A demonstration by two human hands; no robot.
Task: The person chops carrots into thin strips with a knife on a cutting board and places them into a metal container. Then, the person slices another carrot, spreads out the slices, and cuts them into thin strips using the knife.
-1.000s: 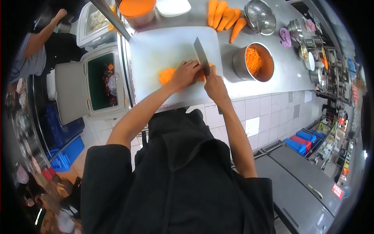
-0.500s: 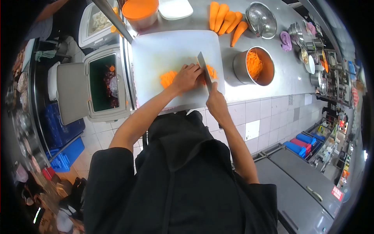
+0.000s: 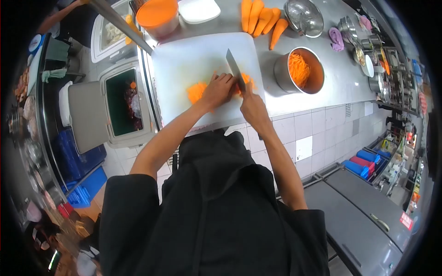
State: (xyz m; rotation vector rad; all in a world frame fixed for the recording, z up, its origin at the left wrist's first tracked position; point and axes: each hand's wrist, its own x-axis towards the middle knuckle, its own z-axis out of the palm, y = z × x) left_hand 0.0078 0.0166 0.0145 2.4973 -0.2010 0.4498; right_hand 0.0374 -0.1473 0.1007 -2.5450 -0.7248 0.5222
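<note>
My right hand (image 3: 254, 109) is wrapped round the handle of a kitchen knife (image 3: 233, 66), whose broad blade points away from me over the white cutting board (image 3: 193, 53). Beside the blade, on its left, my left hand (image 3: 219, 91) presses down with curled fingers on carrot, mostly hidden beneath it. A fanned heap of thin carrot slices (image 3: 196, 92) shows to the left of that hand. Just right of the knife lie cut carrot strips (image 3: 249, 81), partly covered by the blade and my right hand.
Right of the board stands a steel pot (image 3: 282, 79) holding carrot shreds (image 3: 299, 70). Several whole carrots (image 3: 264, 21) and a metal colander (image 3: 309, 19) lie behind. An orange-lidded container (image 3: 157, 13) is at back left; an open bin (image 3: 108, 117) stands left of the counter.
The view has shifted slightly. The knife and my right hand sit a little closer to my left hand, with the blade tilted further left. My left hand stays on the carrot.
</note>
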